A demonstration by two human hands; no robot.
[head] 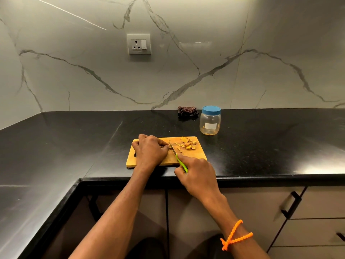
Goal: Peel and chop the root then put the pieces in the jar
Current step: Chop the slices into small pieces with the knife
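Black counter (261,139), wooden board (194,156) near its front edge. Left hand (149,149) curled, pinning the root stub (170,146) to the board; right hand (196,171) wrapped round the green-handled knife (178,157), blade just beside the left fingertips. Risk: stub so short a slip nicks a finger. Cut pieces (188,144) heaped at the board's far right. Jar (210,120) beyond, blue lid on, blocking filling. Folded cloth (187,110) behind.
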